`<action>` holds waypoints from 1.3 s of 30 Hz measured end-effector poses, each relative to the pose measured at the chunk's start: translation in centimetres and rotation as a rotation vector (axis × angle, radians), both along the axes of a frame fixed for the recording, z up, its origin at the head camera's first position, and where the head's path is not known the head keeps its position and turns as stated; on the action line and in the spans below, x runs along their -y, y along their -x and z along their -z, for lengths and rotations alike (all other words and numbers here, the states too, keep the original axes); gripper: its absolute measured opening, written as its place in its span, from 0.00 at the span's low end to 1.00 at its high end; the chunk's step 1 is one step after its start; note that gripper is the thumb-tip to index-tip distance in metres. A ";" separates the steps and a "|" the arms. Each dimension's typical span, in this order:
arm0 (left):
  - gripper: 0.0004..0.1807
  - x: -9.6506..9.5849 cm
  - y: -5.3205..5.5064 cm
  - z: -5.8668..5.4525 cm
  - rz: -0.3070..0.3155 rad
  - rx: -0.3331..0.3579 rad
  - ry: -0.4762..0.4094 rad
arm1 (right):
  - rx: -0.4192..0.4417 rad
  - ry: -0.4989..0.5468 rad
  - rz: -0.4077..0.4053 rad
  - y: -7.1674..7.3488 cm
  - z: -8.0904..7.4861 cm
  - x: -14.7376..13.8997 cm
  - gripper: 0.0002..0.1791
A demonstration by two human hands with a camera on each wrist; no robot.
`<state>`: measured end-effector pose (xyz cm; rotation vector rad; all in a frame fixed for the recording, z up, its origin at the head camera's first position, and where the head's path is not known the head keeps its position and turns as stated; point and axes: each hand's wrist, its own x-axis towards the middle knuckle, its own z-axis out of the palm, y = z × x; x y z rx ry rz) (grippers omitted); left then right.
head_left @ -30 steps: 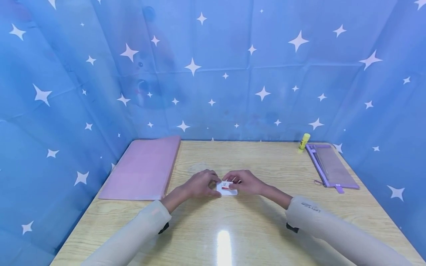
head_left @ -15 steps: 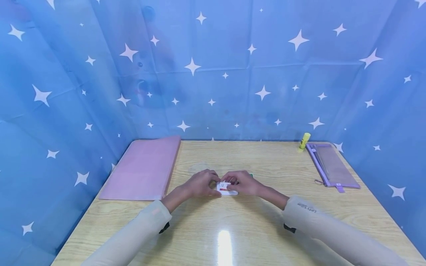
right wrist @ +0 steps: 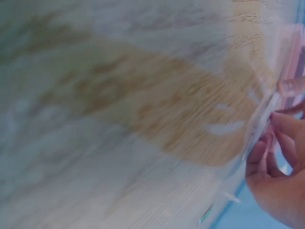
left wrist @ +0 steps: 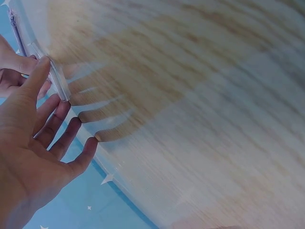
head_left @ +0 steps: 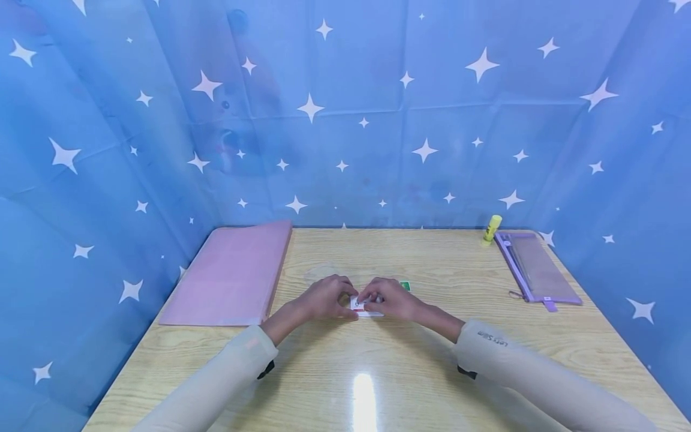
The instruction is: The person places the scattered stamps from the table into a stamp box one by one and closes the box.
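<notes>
A thin white rectangular piece (head_left: 372,314), perhaps a stack of cards, lies on the table between both hands. My left hand (head_left: 326,298) holds its left end between thumb and fingers; in the left wrist view the thumb is on the layered white edge (left wrist: 61,86), while the other fingertips touch the tabletop. From the right, my right hand (head_left: 396,298) pinches a small white card (head_left: 357,304) with a dark mark and a red strip. That card overlaps the white piece, partly hidden by the right fingers. In the right wrist view the right hand (right wrist: 279,164) has its fingers curled at the white edge.
A small green card (head_left: 405,286) lies just behind the right hand. At the left is a large pink folder (head_left: 229,273). A yellow glue stick (head_left: 492,229) stands at the back right beside a purple zip pouch (head_left: 540,267). A blue starry curtain (head_left: 345,138) surrounds the wooden table (head_left: 302,384).
My right hand has shifted slightly left with the small card, sliding it toward the left hand. The green card behind it has come into view. The left hand has stayed in place.
</notes>
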<state>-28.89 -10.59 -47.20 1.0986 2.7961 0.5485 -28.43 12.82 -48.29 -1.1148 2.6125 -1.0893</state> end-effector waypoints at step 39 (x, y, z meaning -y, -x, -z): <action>0.27 -0.2 -0.3 -0.2 -0.021 0.011 -0.006 | 0.012 0.004 0.036 -0.1 -0.9 -1.0 0.09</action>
